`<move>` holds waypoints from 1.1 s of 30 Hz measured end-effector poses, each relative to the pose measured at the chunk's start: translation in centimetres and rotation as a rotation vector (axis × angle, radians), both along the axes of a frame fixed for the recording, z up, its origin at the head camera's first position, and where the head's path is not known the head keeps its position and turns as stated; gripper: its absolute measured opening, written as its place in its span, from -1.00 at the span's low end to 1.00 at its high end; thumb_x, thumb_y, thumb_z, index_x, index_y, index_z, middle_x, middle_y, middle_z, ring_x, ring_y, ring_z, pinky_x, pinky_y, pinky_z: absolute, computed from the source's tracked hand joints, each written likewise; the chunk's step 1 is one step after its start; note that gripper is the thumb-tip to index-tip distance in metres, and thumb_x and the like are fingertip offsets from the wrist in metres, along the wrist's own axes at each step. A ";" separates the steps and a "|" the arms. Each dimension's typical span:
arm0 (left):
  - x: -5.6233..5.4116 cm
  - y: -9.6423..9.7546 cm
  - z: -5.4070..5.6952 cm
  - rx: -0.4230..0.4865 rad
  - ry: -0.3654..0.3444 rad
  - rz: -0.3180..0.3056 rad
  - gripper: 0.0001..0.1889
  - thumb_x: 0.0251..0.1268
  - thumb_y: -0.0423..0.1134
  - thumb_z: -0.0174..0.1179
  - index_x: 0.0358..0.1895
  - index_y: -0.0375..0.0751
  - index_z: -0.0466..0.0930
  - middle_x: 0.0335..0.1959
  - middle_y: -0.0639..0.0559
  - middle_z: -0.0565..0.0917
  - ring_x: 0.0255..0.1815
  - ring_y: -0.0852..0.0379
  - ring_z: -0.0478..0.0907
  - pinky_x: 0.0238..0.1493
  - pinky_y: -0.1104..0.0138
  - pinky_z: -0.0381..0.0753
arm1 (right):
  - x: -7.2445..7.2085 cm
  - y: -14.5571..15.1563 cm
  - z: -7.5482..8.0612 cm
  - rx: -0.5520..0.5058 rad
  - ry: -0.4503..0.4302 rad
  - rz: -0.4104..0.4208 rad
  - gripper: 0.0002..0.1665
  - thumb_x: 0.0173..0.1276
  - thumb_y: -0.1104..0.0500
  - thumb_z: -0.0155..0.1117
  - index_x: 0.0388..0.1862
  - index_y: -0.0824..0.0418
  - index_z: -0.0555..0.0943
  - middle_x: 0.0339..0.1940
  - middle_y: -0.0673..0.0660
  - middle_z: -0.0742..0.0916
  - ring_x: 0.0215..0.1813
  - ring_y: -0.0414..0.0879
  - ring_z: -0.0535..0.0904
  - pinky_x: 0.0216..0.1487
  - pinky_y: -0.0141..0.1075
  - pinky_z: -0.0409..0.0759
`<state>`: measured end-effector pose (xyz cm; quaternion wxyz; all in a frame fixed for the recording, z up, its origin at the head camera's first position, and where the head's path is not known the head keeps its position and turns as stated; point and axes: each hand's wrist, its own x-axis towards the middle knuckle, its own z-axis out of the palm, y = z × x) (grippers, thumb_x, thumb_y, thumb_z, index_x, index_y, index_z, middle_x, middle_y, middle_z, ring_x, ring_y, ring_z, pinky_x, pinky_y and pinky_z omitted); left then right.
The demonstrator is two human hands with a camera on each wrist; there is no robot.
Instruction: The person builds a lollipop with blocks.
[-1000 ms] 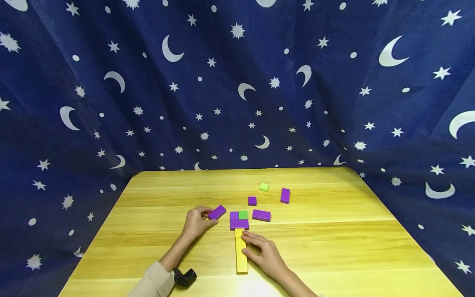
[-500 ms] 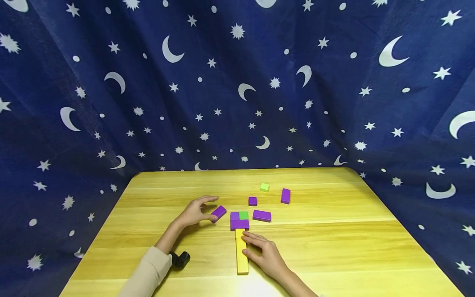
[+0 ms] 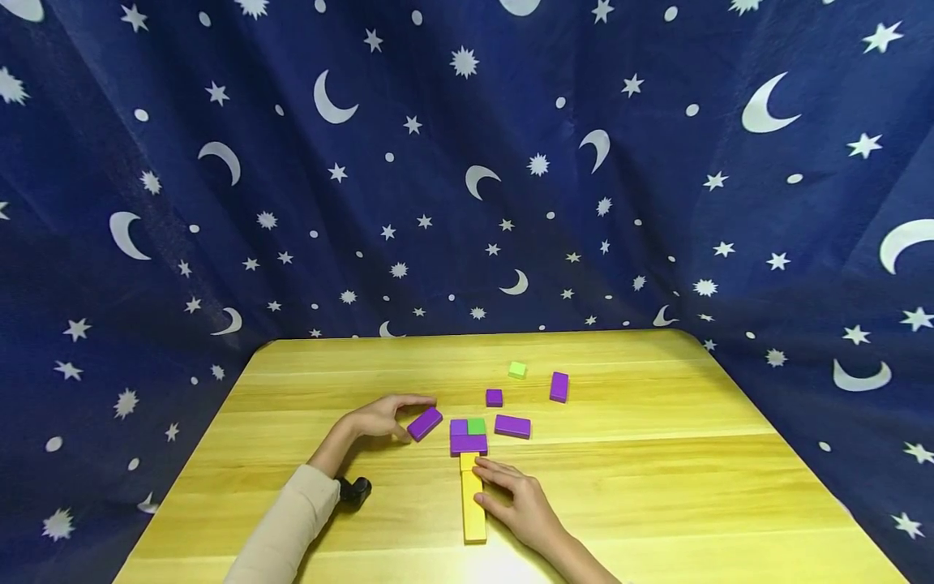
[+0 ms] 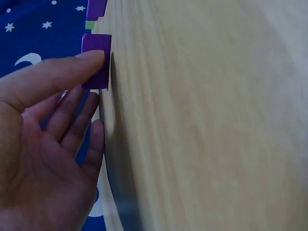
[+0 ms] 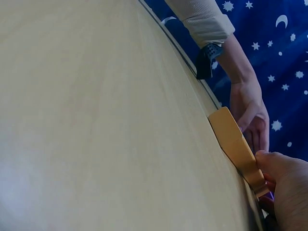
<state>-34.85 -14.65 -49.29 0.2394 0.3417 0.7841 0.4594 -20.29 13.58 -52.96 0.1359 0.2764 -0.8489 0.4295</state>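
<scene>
In the head view my left hand point(image 3: 379, 415) is spread around a loose purple block point(image 3: 425, 423), thumb by its near end and fingers reaching past its far side. From the left wrist, the thumb overlaps this block point(image 4: 96, 62) and the other fingers extend loosely below. My right hand point(image 3: 520, 499) rests its fingertips and thumb along the right side of a yellow column, made of a long yellow block point(image 3: 473, 511) and a small yellow block point(image 3: 469, 461). Touching its top is a wide purple block point(image 3: 469, 444), backed by a small purple block point(image 3: 458, 427) and a green block point(image 3: 476, 426).
Right of the joined blocks lies a purple block point(image 3: 513, 427). Farther back are a small purple cube point(image 3: 494, 397), a light green block point(image 3: 517, 370) and another purple block point(image 3: 559, 387). A blue star-patterned curtain point(image 3: 438, 162) hangs behind the wooden table point(image 3: 657, 470).
My left hand has loosened from the purple block, its fingers spreading away toward the far side, while the block lies on the table. The right hand stays at the yellow blocks.
</scene>
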 end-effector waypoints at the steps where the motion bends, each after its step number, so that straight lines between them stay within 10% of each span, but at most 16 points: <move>1: 0.0 0.1 -0.1 -0.004 0.005 0.011 -0.25 -0.05 -0.58 0.25 0.33 -0.36 0.23 0.30 -0.23 0.30 0.26 -0.15 0.28 0.21 0.11 0.35 | 0.0 0.0 0.0 0.000 0.002 0.000 -0.57 0.20 0.09 0.32 0.04 0.21 0.61 0.13 0.05 0.60 0.14 -0.05 0.50 0.12 -0.11 0.47; 20: 1.7 2.9 -3.4 0.137 0.291 0.502 -0.30 -0.26 -0.16 0.53 0.10 -0.28 0.53 -0.02 -0.07 0.61 -0.05 0.01 0.56 -0.07 0.25 0.55 | -0.4 0.0 0.2 -0.001 0.003 0.009 -0.58 0.18 0.11 0.34 0.03 0.22 0.62 0.13 0.04 0.60 0.15 -0.05 0.50 0.13 -0.11 0.46; 33: 2.2 2.9 -4.0 0.100 0.330 0.458 -0.24 -0.19 -0.01 0.48 0.17 -0.25 0.46 0.08 -0.03 0.53 0.08 0.02 0.47 0.11 0.18 0.46 | -0.2 0.1 0.2 -0.010 -0.008 0.011 -0.58 0.18 0.12 0.34 0.03 0.22 0.62 0.13 0.05 0.60 0.15 -0.05 0.49 0.12 -0.11 0.47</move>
